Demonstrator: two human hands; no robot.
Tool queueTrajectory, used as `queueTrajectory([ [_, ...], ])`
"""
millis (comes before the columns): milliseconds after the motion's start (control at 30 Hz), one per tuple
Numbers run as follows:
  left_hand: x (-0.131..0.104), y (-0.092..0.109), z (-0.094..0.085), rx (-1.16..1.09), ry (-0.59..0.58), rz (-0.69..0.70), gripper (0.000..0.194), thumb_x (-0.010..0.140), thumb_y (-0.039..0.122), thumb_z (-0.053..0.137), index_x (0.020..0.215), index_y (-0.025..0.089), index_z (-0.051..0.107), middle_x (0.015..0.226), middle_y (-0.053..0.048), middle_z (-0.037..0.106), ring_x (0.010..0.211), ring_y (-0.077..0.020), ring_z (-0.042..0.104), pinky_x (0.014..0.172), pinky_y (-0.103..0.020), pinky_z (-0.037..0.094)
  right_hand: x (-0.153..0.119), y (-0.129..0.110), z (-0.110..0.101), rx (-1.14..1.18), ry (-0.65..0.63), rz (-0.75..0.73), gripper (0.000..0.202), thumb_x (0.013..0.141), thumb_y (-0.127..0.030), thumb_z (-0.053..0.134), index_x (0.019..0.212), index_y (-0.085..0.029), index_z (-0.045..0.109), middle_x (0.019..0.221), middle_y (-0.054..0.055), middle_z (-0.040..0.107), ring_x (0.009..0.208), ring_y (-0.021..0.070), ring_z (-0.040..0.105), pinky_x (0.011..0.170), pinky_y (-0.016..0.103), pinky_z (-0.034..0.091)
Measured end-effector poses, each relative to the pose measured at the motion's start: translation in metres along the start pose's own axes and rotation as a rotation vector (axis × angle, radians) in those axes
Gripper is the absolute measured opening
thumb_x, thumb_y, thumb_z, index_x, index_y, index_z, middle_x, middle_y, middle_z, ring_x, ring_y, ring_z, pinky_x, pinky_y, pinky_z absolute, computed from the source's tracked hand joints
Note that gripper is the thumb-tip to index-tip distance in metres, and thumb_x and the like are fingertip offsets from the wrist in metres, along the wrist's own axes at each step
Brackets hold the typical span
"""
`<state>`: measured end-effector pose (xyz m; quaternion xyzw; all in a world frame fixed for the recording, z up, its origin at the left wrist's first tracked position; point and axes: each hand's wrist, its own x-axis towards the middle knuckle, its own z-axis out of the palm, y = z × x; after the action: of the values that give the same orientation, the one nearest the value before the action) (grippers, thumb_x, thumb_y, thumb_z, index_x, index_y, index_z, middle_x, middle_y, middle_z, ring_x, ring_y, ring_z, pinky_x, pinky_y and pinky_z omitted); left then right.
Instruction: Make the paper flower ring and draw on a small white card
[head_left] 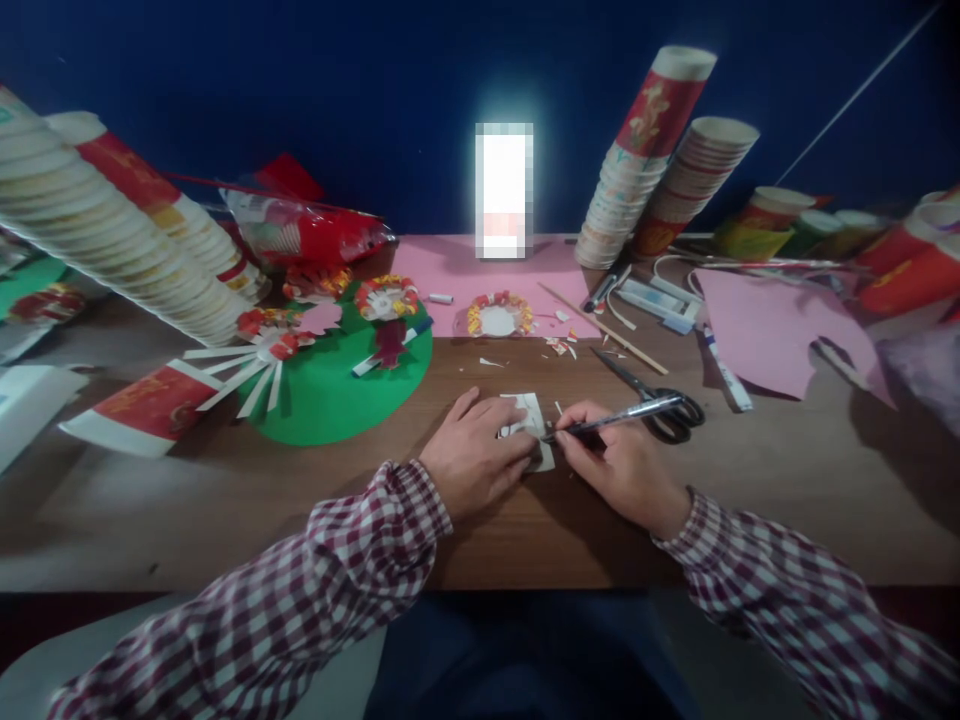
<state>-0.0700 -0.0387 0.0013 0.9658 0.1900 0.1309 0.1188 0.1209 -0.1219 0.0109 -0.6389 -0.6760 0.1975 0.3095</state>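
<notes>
A small white paper piece [534,408] with dark marks lies on the wooden table [495,560]. My left hand [480,450] rests flat over its left part, fingers spread. In my right hand [619,455] is a dark pen [637,410], gripped between thumb and fingers, its tip at the paper's right edge. Black-handled scissors [671,415] lie just behind the right hand. Small paper scraps [562,347] are scattered beyond the paper.
Tall paper cup stacks stand at the left [112,230] and back right [622,190]. A green paper disc [330,400] with craft pieces lies at left, pink sheets at the back [450,260] and right [765,330]. A wooden stick [615,335] lies behind the scissors.
</notes>
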Motion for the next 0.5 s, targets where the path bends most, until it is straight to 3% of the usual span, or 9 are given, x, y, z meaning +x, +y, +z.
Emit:
queueTrajectory([
  [267, 0.0008, 0.0008, -0.0014, -0.016, -0.017, -0.009, 0.021, 0.091, 0.030, 0.042, 0.097, 0.024, 0.062, 0.118, -0.007, 0.057, 0.120, -0.0243, 0.047, 0.105, -0.055, 0.026, -0.0004, -0.0017, -0.0002, 0.004, 0.005, 0.009, 0.007, 0.086, -0.023, 0.051, 0.084, -0.019, 0.055, 0.066, -0.002, 0.058, 0.058, 0.0122, 0.053, 0.058, 0.024, 0.040],
  [500, -0.0003, 0.0011, -0.0043, -0.038, -0.051, -0.044, 0.016, 0.088, 0.026, 0.045, 0.093, 0.025, 0.060, 0.120, -0.003, 0.056, 0.120, -0.0232, 0.046, 0.106, -0.055, 0.025, -0.0030, -0.0059, -0.0068, 0.156, -0.010, 0.184, 0.015, 0.090, -0.031, 0.045, 0.083, -0.020, 0.054, 0.055, -0.004, 0.052, 0.047, 0.0108, 0.049, 0.046, 0.022, 0.038],
])
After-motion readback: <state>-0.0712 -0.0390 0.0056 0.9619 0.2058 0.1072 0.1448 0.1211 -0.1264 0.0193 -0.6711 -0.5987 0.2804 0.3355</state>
